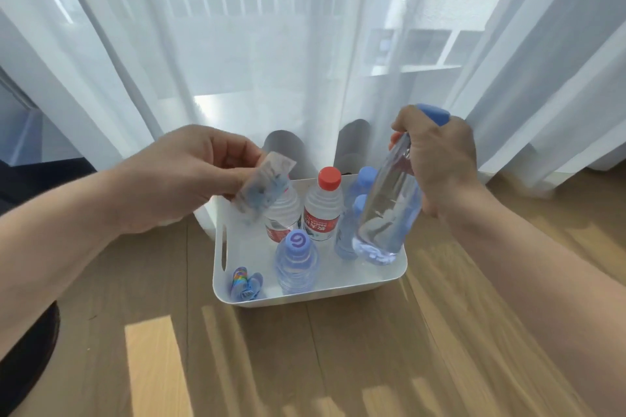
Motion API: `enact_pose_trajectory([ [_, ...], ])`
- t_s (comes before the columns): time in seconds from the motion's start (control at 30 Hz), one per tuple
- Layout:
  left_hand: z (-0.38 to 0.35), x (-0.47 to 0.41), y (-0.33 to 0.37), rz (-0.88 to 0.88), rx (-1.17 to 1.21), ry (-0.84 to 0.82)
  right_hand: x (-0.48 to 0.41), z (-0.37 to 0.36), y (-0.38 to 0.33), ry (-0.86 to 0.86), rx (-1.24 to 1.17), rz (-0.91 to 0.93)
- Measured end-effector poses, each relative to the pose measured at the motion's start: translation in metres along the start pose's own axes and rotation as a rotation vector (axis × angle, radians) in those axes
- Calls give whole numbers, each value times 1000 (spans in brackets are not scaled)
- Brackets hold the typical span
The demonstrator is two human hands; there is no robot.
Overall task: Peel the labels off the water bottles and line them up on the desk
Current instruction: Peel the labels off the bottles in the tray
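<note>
Right hand (437, 159) grips bottle (388, 213) by neck — left hand (189, 179) pinches loose label (267, 181).

Left hand (189, 176) pinches a loose label (266, 184) between thumb and fingers, above the far left of the bin (305, 294). Right hand (437, 159) grips a clear bottle (389, 213) at the neck; blue cap up, body tilted, no label, base over the bin's right side. White bin sits on the wooden desk (338, 366). Standing upright inside:
- red-cap bottle (323, 203), red label on
- a second red-labelled bottle (283, 217), partly hidden behind the held label
- purple-cap bottle (296, 261), near side
- two blue-cap bottles (346, 230), just beside the held one

Crumpled labels (245, 284) lie in the near left corner. Sheer curtain (271, 44) hangs behind.
</note>
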State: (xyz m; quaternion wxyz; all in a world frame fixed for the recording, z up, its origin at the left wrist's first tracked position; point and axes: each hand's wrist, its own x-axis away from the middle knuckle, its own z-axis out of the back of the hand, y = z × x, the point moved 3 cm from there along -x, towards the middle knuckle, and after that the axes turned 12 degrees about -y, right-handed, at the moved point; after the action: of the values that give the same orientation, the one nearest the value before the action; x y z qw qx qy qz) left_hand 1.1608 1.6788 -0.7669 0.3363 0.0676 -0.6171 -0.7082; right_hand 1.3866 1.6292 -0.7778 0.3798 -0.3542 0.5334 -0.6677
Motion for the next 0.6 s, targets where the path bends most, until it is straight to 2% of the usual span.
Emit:
enact_pose_trajectory([
  [0.1,20,-8,-38,214,-453,235,3,6,6,-42,63,42],
  [0.17,21,-15,-68,314,-662,264,5,6,8,-58,13,32],
  [0.23,15,-25,-95,373,-783,225,6,4,11,-70,6,33],
  [0.33,4,-41,-119,412,-868,194,7,2,16,-75,49,52],
  [0.5,1,-54,-131,466,-739,282,4,6,31,-112,63,29],
  [0.6,-5,-56,-137,552,-844,232,1,4,45,-186,68,-38],
])
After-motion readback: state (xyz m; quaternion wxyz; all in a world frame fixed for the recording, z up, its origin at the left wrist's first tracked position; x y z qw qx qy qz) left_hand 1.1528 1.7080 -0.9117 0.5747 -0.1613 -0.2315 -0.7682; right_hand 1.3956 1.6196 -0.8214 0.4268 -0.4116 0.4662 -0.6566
